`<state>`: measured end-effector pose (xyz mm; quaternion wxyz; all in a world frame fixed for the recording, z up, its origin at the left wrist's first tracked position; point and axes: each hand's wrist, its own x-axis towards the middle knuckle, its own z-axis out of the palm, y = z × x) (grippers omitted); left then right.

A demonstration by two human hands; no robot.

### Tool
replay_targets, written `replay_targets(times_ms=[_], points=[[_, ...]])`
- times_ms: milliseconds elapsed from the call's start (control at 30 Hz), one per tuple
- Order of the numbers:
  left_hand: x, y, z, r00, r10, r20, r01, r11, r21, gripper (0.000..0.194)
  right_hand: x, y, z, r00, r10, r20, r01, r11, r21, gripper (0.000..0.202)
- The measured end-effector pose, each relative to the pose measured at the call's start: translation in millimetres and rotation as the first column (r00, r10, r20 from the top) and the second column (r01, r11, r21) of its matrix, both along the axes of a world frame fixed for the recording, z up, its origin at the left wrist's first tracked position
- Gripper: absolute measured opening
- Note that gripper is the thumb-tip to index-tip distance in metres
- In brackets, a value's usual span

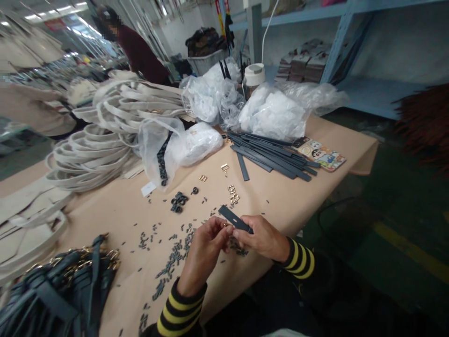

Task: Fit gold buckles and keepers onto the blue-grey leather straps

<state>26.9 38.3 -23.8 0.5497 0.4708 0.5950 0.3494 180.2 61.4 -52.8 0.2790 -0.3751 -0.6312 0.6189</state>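
My right hand [261,236] is closed on a short dark strap [231,216] with a small hole in it, tilted up and to the left. Close beside it, my left hand [206,245] pinches a small gold-coloured piece at the fingertips, mostly hidden by the fingers. The two hands nearly touch over the table's near edge. Many small dark bits [177,252] lie scattered beneath and left of them. Beyond the hands are gold buckles [232,189] and a little pile of dark loops [178,201].
Dark flat straps [273,157] and a cartoon-printed case [324,157] lie at the right back. Plastic bags [270,112] and coiled pale straps [94,154] fill the back and left. Finished-looking dark straps with gold chains [66,290] sit front left. A person [140,51] stands behind.
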Motion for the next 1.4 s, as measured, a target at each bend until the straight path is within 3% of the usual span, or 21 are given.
replay_targets(times_ms=[200, 333, 433, 567, 667, 800, 933, 1033, 1100, 1233, 1400], points=[[-0.9, -30.6, -1.3, 0.982, 0.131, 0.136, -0.132, 0.991, -0.004, 0.022, 8.3, -15.7, 4.9, 0.998, 0.010, 0.057, -0.014, 0.997, 0.075, 0.017], [1.7, -40.9, 13.2, 0.983, 0.162, 0.087, -0.167, 0.985, 0.046, 0.022, 16.9, -21.1, 3.2, 1.000, -0.025, -0.013, 0.025, 0.999, 0.041, 0.019], [5.4, -46.0, 24.3, 0.981, 0.186, 0.060, -0.191, 0.978, 0.088, 0.022, 23.9, -25.1, 0.8, 0.992, 0.097, -0.078, -0.102, 0.993, -0.053, 0.018], [4.4, -49.1, 25.4, 0.974, 0.217, 0.058, -0.223, 0.965, 0.140, 0.019, 32.4, -29.2, -2.0, 0.928, 0.247, -0.279, -0.299, 0.940, -0.165, 0.025], [1.3, -49.8, 21.8, 0.962, 0.180, 0.206, -0.192, 0.981, 0.040, 0.018, 38.3, -28.8, -3.2, 0.885, 0.305, -0.352, -0.387, 0.902, -0.192, 0.027], [4.4, -51.3, 15.5, 0.861, 0.196, 0.470, -0.119, 0.975, -0.189, 0.018, 40.4, -27.3, -1.8, 0.853, 0.365, -0.373, -0.448, 0.878, -0.166, 0.026], [18.2, -54.0, -0.5, 0.784, 0.192, 0.590, -0.057, 0.969, -0.239, 0.018, 32.2, -32.3, 2.1, 0.907, 0.303, -0.293, -0.348, 0.930, -0.116, 0.017], [26.9, -55.1, -14.0, 0.797, 0.170, 0.579, -0.061, 0.977, -0.203, 0.018, 24.3, -38.8, 5.1, 0.984, 0.132, -0.124, -0.137, 0.990, -0.033, 0.010], [28.9, -54.8, -19.6, 0.828, 0.185, 0.530, -0.104, 0.978, -0.179, 0.018, 20.3, -41.8, 6.5, 0.998, 0.047, -0.047, -0.045, 0.997, 0.056, 0.015], [24.9, -53.4, -21.6, 0.888, 0.189, 0.419, -0.177, 0.982, -0.069, 0.018, 16.6, -41.4, 6.9, 0.999, 0.039, -0.011, -0.037, 0.989, 0.145, 0.009], [12.3, -54.3, -18.7, 0.963, 0.031, 0.266, -0.044, 0.998, 0.043, 0.019, 18.0, -36.0, 8.5, 0.996, 0.060, 0.066, -0.069, 0.987, 0.143, 0.008]])
